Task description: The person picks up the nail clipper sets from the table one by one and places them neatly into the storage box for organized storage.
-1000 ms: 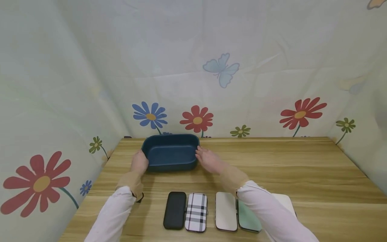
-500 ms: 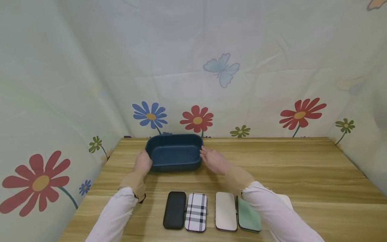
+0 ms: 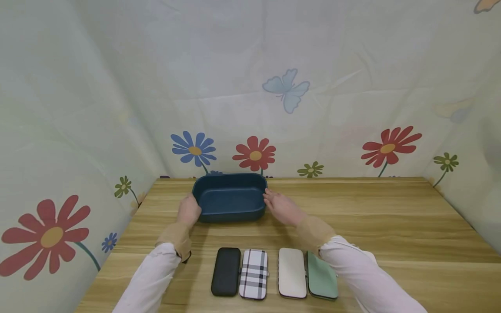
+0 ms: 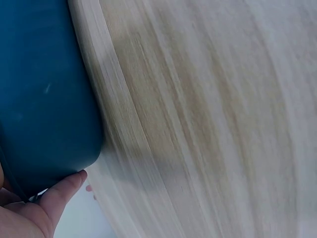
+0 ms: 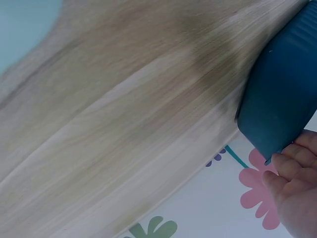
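Positioning the dish (image 3: 231, 216) at twelve o'clock, it seems: left hand (image 3: 189, 211) grips its nine-o'clock end, right hand (image 3: 285, 208) touches three o'clock, finger curl unclear; next probably wants even, level guidance

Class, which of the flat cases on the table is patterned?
The plaid case, between the black case and the cream case. Dark stripes cross its white face, while the others, including the green case, look plain where visible.
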{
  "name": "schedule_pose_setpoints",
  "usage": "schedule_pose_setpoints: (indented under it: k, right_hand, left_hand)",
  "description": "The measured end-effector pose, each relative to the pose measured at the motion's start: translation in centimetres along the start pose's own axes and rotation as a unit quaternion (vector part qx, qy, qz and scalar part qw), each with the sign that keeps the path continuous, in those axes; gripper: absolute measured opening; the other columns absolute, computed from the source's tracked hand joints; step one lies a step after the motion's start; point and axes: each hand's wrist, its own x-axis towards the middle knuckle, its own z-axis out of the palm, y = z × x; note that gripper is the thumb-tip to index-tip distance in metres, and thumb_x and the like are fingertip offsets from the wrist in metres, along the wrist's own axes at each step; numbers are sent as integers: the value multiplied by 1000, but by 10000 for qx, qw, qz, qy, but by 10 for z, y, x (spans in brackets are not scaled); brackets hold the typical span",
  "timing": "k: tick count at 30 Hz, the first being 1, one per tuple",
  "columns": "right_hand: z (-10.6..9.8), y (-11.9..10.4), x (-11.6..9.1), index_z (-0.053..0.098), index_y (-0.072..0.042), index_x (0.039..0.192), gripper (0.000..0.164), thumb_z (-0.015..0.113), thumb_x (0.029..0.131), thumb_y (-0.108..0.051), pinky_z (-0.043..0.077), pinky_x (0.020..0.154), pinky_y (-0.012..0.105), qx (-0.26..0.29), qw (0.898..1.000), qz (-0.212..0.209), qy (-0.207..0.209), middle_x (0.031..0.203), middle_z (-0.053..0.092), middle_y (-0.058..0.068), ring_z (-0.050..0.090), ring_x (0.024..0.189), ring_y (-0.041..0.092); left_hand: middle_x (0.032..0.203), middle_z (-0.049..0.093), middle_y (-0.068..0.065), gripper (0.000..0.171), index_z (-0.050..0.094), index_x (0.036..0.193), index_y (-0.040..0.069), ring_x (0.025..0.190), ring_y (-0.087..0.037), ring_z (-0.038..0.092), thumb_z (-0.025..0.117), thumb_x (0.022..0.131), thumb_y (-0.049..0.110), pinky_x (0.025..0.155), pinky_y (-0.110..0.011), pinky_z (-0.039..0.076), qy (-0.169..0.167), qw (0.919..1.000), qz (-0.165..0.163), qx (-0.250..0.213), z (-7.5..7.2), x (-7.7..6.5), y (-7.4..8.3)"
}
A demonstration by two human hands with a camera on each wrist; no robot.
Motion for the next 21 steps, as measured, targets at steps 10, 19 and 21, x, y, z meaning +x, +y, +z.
schedule_pose_setpoints:
  k: [10,19,21]
  right_hand:
    - [-5,5,-7,47,12,123,36,43,96,-11,27,98,47,134,9998,86,74,132,39,25,35,122,34]
    - [-6,13,-12,48,11,123,37,42,96,-13,28,97,47,263,9993,183,204,131,39,25,36,121,34]
    - [-6,14,-14,49,12,122,36,43,95,-12,29,97,47,299,9991,189,248,131,40,25,37,120,35]
  left_hand:
    - [91,55,-30,32,44,104,-18,86,-41,56,49,76,-3,73,-42,47,-254,9997,3,-69,-30,-20,41]
    - [84,54,-33,28,43,98,-21,84,-43,55,46,74,-6,73,-42,47,-333,9994,35,-67,-43,-33,66]
    - [83,54,-32,29,43,99,-21,82,-42,56,46,75,-5,72,-42,48,-288,9996,81,-5,-22,-22,49]
